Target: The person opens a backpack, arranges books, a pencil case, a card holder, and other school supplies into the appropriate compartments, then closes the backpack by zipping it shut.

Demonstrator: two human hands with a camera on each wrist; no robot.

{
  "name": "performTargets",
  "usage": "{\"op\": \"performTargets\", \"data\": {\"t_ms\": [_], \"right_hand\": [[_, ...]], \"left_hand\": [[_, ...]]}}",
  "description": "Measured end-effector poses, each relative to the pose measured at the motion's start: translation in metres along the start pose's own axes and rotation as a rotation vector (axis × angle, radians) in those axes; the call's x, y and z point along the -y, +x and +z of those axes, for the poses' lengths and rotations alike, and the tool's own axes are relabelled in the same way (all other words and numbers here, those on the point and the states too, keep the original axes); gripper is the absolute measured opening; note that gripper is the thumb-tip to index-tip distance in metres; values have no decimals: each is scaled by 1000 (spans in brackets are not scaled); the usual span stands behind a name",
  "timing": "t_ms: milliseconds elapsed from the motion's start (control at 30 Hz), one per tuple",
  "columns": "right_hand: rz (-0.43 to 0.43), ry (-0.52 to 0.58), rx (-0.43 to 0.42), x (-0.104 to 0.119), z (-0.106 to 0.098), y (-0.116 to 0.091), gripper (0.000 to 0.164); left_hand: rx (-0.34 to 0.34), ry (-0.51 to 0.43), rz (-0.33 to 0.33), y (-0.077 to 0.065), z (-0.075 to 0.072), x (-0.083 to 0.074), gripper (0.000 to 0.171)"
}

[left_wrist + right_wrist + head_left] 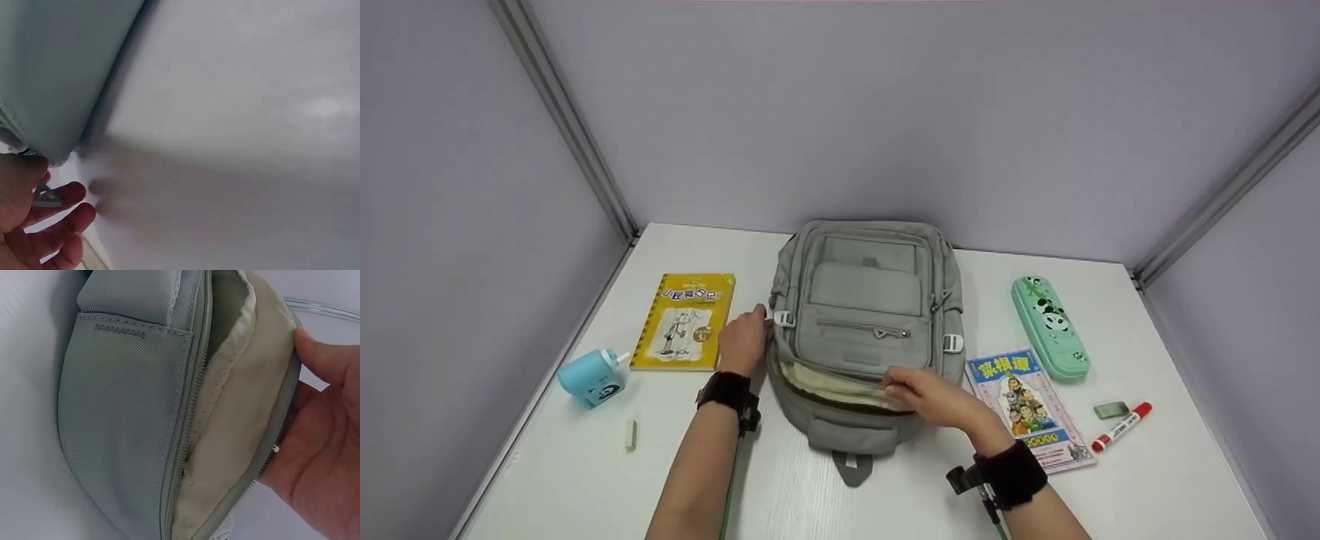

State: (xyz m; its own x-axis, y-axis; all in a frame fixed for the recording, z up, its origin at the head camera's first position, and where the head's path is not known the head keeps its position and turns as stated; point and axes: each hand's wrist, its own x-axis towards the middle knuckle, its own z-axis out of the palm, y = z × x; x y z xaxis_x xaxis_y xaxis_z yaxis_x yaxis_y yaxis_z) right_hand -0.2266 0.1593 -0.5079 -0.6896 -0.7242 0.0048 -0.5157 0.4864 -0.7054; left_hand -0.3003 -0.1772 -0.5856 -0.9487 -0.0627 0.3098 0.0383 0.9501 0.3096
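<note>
A grey backpack [866,291] lies with its front up, its main compartment unzipped along the near end, and a cream lining [825,384] shows in the gap. At the bag's left side, by a white buckle, is my left hand [742,341]. Its fingers pinch a small grey zipper pull [48,199] in the left wrist view. My right hand [937,397] grips the front flap's edge near the right end of the opening. In the right wrist view the thumb presses on the lining side of the flap edge [284,396], with the fingers behind it.
Left of the bag lie a yellow book [682,322], a blue bottle [591,377] and a small white eraser [631,435]. On the right are a pink-and-blue book [1027,405], a green panda pencil case [1050,328], a green eraser [1111,409] and a red-capped marker [1121,427]. Walls enclose the table.
</note>
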Motion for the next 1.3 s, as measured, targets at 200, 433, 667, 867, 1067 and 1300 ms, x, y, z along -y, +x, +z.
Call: {"op": "performTargets", "data": {"t_ms": [200,433,667,867,1067,1300], "right_hand": [[9,-36,-45,4,-3,2,13],[23,-64,-49,7,-7,4,14],[24,-81,-54,10,-9,6,18],[25,-109,-74,11,-12,5,19],[-7,-171,-122,13,-13,3,18],[-83,-173,-200,21,-19,0,21]], "left_hand": [[6,8,89,-9,-28,-17,15],[65,-216,267,-29,-57,-55,21],[304,-410,447,-55,-58,-68,48],[281,-383,504,-65,-52,-67,33],[89,-284,547,-75,-51,-72,12],[-90,-226,555,-76,-64,-80,8]]}}
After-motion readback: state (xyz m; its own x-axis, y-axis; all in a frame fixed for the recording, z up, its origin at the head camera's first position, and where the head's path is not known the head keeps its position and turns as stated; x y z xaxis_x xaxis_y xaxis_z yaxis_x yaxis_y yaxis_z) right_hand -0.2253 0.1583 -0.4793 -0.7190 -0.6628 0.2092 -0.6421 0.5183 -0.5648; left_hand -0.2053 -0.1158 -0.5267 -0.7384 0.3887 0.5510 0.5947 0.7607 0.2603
